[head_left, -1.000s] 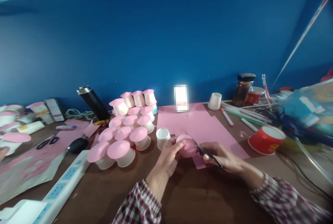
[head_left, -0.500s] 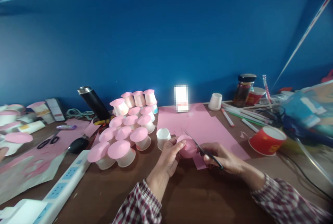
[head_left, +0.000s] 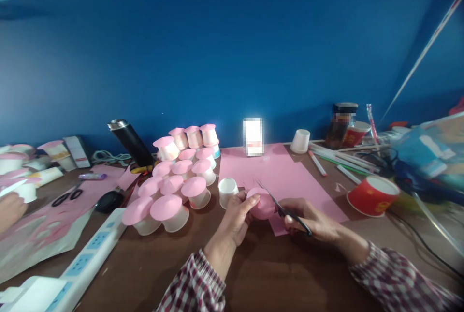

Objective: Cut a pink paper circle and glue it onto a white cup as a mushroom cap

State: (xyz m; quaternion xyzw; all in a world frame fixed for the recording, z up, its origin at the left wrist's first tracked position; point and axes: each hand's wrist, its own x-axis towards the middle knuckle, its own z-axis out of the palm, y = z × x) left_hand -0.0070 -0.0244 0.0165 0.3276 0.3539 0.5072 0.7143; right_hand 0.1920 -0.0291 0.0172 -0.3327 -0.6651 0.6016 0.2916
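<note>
Between thumb and fingers, my left hand (head_left: 236, 217) grips a round pink paper disc (head_left: 261, 205) near the table's middle. My right hand (head_left: 310, 220) is closed on the black handles of a pair of scissors (head_left: 276, 201). Their blades point up and left, lying along the disc's right edge; whether they are biting into the paper I cannot tell. A large pink paper sheet (head_left: 286, 171) lies beneath and beyond both hands. Just behind my left hand stands a white paper cup (head_left: 227, 191). To its left are several cups topped with pink paper cones (head_left: 194, 187).
A power strip (head_left: 90, 254) runs along the left front, near a black mouse (head_left: 109, 200) and a black flask (head_left: 131, 143). Another person's hand (head_left: 11, 210) is at the far left. Right of me sit a red paper cup (head_left: 373, 197), pens and a dark-lidded jar (head_left: 340, 126).
At the far left, the other person's hand has come further into view beside a pink-topped cup. My own hands, the scissors and the disc have hardly moved.
</note>
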